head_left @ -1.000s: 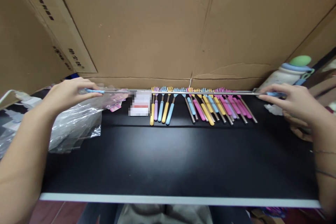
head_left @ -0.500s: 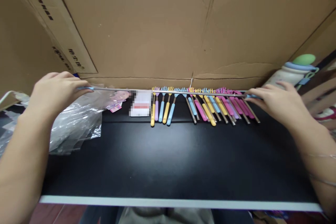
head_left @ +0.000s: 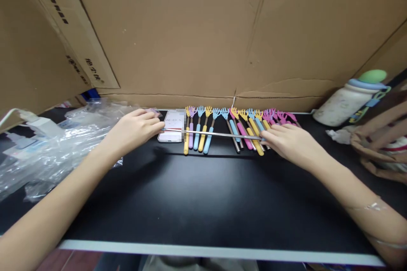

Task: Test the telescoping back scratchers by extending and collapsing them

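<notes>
From afar, I see left hand (head_left: 140, 128) and right hand (head_left: 286, 142) clamped on one rod (head_left: 219, 135), long axis sideways between them (neither nearer), crossing scratchers (head_left: 233, 127) in view.

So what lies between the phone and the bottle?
Head view: a row of coloured back scratchers, partly behind the right hand and the metal rod it holds.

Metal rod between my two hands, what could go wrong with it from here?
The metal rod spans from the left hand to the right hand, across the phone and the claw-tipped scratchers in view. If the left fingers slip, it might drop onto the phone. If it dips, it could knock the scratchers askew. The right hand might also brush those it overlaps; the clearance can't be judged.
</notes>
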Demonstrator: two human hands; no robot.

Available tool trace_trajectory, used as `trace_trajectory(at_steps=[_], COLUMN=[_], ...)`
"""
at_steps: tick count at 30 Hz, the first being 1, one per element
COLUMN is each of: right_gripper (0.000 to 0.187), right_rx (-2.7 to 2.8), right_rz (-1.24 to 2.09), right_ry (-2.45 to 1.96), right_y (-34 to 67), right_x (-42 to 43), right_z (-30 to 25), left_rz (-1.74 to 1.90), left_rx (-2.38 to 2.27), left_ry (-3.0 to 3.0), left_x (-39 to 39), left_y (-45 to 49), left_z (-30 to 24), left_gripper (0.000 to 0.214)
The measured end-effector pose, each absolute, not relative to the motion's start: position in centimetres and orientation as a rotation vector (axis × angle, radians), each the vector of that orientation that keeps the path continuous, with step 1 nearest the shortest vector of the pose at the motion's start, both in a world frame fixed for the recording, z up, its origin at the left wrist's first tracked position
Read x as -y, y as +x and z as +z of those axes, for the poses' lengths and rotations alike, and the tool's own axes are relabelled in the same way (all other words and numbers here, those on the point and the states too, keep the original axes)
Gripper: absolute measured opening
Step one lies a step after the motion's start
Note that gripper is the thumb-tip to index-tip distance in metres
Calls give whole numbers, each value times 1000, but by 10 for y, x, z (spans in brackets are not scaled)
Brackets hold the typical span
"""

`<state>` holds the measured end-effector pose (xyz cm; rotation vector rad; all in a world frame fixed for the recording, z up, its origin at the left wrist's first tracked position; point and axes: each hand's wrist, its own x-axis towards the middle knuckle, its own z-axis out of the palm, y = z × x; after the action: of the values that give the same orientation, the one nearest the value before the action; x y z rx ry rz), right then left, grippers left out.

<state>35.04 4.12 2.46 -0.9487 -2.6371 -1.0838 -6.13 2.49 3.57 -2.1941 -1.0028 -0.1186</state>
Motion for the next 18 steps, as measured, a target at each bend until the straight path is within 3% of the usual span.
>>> trace_trajectory(at_steps=[6, 18], right_gripper=[31, 32], right_rx=[2592, 2425], right_rz=[-941, -1071], right_ry=[-872, -811], right_y=[327, 314], right_x=[-24, -8], right_z=[22, 21], left_rz=[-299, -468], left_rx=[830, 754], left_ry=[-2234, -2202], left_x=[-14, 0], left_y=[-37, -7], left_z=[25, 7], left_gripper=[27, 26])
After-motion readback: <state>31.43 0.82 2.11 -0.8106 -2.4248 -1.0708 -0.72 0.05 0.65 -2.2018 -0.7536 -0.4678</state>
